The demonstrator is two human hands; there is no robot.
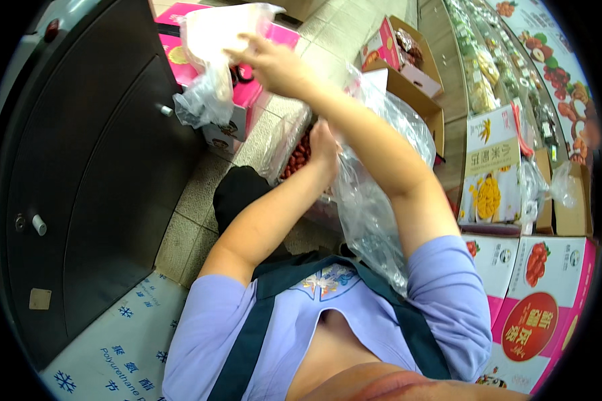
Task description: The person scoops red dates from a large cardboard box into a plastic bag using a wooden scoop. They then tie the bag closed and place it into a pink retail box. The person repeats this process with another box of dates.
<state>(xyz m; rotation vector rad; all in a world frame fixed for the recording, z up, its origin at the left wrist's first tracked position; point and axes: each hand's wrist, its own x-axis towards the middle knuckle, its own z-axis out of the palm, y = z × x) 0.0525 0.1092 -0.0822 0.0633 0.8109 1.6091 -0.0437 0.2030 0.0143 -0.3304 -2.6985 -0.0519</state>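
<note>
My right hand (pixel 274 63) is raised and grips the top of a thin clear plastic bag (pixel 211 60) that hangs crumpled below it. My left hand (pixel 324 144) reaches down into a large clear plastic bag (pixel 374 194) that holds small dark red fruits (pixel 299 157); its fingers are hidden among the fruits, so what it holds cannot be seen. The large bag's crinkled film rises between my two forearms.
A dark cabinet door (pixel 93 180) with small knobs stands to the left. Pink cartons (pixel 244 100) lie behind the raised bag. Open cardboard boxes (pixel 408 73) and printed fruit cartons (pixel 535 294) line the right. A white foam sheet (pixel 114 347) lies on the tiled floor.
</note>
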